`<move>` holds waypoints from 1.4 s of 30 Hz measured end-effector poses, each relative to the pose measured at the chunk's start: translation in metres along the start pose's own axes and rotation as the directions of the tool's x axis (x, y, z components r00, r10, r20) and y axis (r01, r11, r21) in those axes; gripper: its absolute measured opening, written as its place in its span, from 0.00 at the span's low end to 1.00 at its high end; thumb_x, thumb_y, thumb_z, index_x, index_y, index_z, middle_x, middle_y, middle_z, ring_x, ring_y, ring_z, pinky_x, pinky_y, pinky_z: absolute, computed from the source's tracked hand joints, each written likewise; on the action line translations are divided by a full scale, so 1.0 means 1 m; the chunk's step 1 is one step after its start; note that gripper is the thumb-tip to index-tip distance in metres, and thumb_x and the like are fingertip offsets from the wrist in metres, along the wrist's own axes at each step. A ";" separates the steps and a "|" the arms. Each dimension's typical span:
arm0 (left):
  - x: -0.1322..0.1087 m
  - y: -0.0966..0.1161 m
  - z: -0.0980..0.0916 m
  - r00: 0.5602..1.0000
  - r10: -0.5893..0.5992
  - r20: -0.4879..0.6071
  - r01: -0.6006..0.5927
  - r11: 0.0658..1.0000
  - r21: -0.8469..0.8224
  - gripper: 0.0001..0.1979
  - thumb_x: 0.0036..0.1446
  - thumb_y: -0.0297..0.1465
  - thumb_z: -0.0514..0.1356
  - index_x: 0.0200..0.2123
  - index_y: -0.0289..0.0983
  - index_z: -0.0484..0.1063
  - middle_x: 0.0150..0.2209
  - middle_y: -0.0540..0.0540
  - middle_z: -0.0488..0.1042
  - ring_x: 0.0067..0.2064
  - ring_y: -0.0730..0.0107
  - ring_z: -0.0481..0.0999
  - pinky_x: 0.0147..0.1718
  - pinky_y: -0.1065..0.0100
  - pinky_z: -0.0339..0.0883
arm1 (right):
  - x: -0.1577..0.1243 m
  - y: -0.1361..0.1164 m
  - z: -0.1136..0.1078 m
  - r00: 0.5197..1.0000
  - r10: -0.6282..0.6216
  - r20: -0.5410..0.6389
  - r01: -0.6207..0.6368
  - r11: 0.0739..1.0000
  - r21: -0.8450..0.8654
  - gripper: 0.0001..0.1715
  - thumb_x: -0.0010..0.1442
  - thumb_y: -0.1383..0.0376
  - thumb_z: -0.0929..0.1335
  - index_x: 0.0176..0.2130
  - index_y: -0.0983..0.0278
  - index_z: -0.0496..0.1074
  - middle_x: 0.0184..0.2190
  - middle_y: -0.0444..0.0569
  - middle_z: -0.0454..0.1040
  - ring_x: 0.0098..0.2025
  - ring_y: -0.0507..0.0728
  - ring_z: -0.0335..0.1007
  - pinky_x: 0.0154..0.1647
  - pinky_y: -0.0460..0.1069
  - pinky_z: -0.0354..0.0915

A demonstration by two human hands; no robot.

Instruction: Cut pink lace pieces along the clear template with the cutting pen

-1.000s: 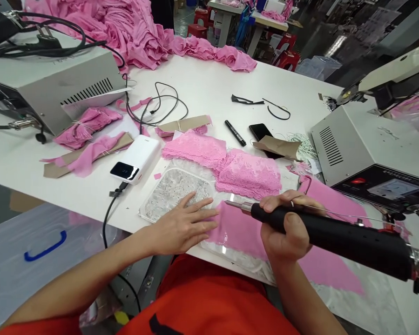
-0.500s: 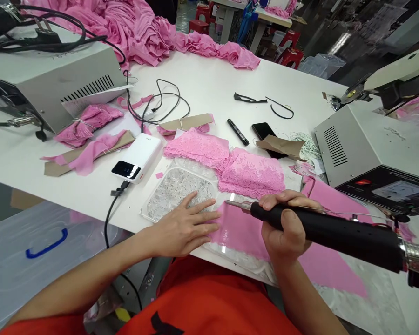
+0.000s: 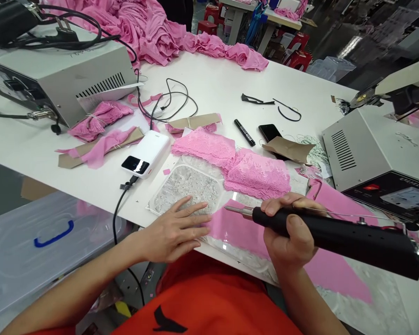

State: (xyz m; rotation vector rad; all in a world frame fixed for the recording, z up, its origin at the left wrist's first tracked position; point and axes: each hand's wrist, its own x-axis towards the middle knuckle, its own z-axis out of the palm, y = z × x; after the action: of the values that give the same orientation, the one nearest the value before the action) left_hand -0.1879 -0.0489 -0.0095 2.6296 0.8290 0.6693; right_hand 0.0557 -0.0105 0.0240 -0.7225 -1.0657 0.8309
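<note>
Shifted since half a second ago: left hand (image 3: 171, 232) drawn back slightly toward the near table edge; cutting tool (image 3: 335, 235) almost unmoved.

Item 1. Pink fabric piece (image 3: 233, 228): lies flat at the near edge of the white table (image 3: 212, 79), partly over a clear plate (image 3: 181, 184) with white lace beneath. No cut line can be made out on it.

Item 2. Left hand: palm down, fingers spread, fingertips at the left border of the pink fabric piece and on the clear plate. It grasps nothing.

Item 3. Right hand (image 3: 289, 228): fingers wrapped tight round the black handle of the cutting tool, thumb on top. The metal tip (image 3: 235, 211) is over the fabric's far edge; contact cannot be told.

Item 4. Two pink lace stacks (image 3: 230, 163): just beyond the plate, edges overlapping. Judged finished pieces.

Item 5. Power bank (image 3: 147, 151): left of the plate, cable trailing off the table.

Item 6. Marker (image 3: 244, 132) and phone (image 3: 269, 131): farther back, near each other.

Item 7. Grey control box (image 3: 370, 153): right of the work.

Item 8. Pink cloth heap (image 3: 153, 32): far end of the table.

Progress, judged: some lace is done, the piece in hand barely started, and much cloth waits.
</note>
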 end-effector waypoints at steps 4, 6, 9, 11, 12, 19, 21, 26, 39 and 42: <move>-0.004 0.000 0.000 1.000 0.004 -0.017 -0.005 1.000 -0.009 0.16 0.67 0.30 0.55 0.56 0.39 0.70 0.60 0.46 0.71 0.69 0.59 0.57 0.70 0.51 0.42 | -0.003 0.001 0.001 1.000 0.002 0.021 -0.002 1.000 -0.015 0.07 0.53 0.69 0.67 0.36 0.62 0.68 0.34 0.42 0.67 0.25 0.50 0.68 0.30 0.51 0.69; -0.005 0.000 0.001 1.000 0.002 -0.024 -0.002 1.000 -0.011 0.16 0.67 0.31 0.55 0.56 0.39 0.71 0.60 0.46 0.71 0.69 0.59 0.58 0.70 0.52 0.43 | -0.004 0.002 0.000 1.000 0.006 0.027 -0.006 1.000 -0.024 0.08 0.53 0.69 0.67 0.36 0.62 0.68 0.34 0.42 0.67 0.26 0.50 0.69 0.31 0.52 0.69; -0.006 0.000 0.003 0.999 0.004 -0.038 -0.005 1.000 -0.016 0.16 0.66 0.31 0.55 0.55 0.39 0.71 0.59 0.45 0.72 0.69 0.59 0.58 0.70 0.52 0.43 | -0.004 0.003 -0.001 1.000 0.008 0.028 -0.007 0.999 -0.034 0.07 0.53 0.70 0.67 0.36 0.62 0.68 0.34 0.42 0.68 0.26 0.50 0.69 0.31 0.52 0.69; -0.006 0.000 0.004 0.999 0.007 -0.044 -0.007 1.000 -0.019 0.15 0.66 0.31 0.55 0.55 0.39 0.72 0.59 0.45 0.72 0.68 0.59 0.58 0.70 0.52 0.43 | -0.004 0.003 -0.001 0.999 0.006 0.032 -0.005 0.999 -0.033 0.07 0.53 0.70 0.67 0.35 0.62 0.67 0.33 0.41 0.68 0.26 0.50 0.69 0.31 0.51 0.69; -0.006 0.000 0.005 0.999 0.006 -0.045 -0.007 1.000 -0.019 0.15 0.66 0.31 0.55 0.55 0.39 0.72 0.59 0.45 0.72 0.68 0.59 0.58 0.70 0.52 0.43 | -0.003 0.003 -0.001 0.999 0.007 0.036 -0.006 0.999 -0.032 0.07 0.53 0.71 0.67 0.35 0.61 0.67 0.33 0.41 0.68 0.26 0.50 0.69 0.31 0.51 0.69; -0.009 0.001 0.004 0.997 0.015 -0.070 -0.017 0.999 -0.028 0.14 0.66 0.29 0.55 0.53 0.39 0.72 0.58 0.46 0.73 0.68 0.59 0.58 0.69 0.53 0.44 | -0.004 0.000 0.001 0.998 0.022 0.066 -0.021 1.000 -0.014 0.08 0.53 0.70 0.67 0.36 0.62 0.67 0.33 0.41 0.68 0.26 0.50 0.68 0.30 0.51 0.68; -0.010 0.001 0.004 0.998 0.015 -0.069 -0.017 0.999 -0.027 0.14 0.66 0.29 0.55 0.52 0.39 0.73 0.58 0.46 0.73 0.68 0.59 0.59 0.69 0.53 0.44 | -0.006 -0.001 0.002 0.996 0.038 0.078 -0.038 0.999 0.004 0.08 0.53 0.70 0.66 0.36 0.62 0.68 0.33 0.41 0.67 0.25 0.50 0.68 0.30 0.51 0.68; -0.012 0.003 0.004 0.998 0.011 -0.069 -0.012 1.000 -0.017 0.14 0.65 0.29 0.55 0.52 0.39 0.73 0.58 0.47 0.73 0.68 0.59 0.59 0.69 0.54 0.45 | -0.010 -0.001 0.006 0.993 0.055 0.108 -0.056 0.998 0.012 0.07 0.54 0.70 0.67 0.36 0.62 0.68 0.34 0.41 0.67 0.25 0.50 0.68 0.30 0.52 0.69; -0.012 0.003 0.005 0.994 0.029 -0.106 -0.032 0.999 -0.026 0.12 0.64 0.28 0.55 0.50 0.38 0.73 0.56 0.45 0.75 0.67 0.58 0.61 0.68 0.54 0.49 | -0.015 -0.005 0.017 0.983 0.088 0.159 -0.102 0.991 0.082 0.06 0.55 0.68 0.69 0.36 0.62 0.68 0.33 0.41 0.67 0.25 0.49 0.68 0.30 0.50 0.68; -0.012 0.002 0.005 0.992 0.037 -0.119 -0.041 0.999 -0.033 0.12 0.64 0.28 0.56 0.49 0.37 0.73 0.56 0.45 0.75 0.67 0.58 0.61 0.68 0.54 0.49 | -0.018 -0.004 0.020 0.978 0.093 0.185 -0.111 0.990 0.089 0.06 0.56 0.67 0.69 0.37 0.62 0.68 0.34 0.41 0.67 0.26 0.48 0.68 0.30 0.50 0.69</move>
State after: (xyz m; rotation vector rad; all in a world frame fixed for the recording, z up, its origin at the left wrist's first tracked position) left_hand -0.1931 -0.0587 -0.0166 2.6010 0.7921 0.8499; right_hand 0.0328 -0.0261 0.0258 -0.6306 -1.1475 1.0466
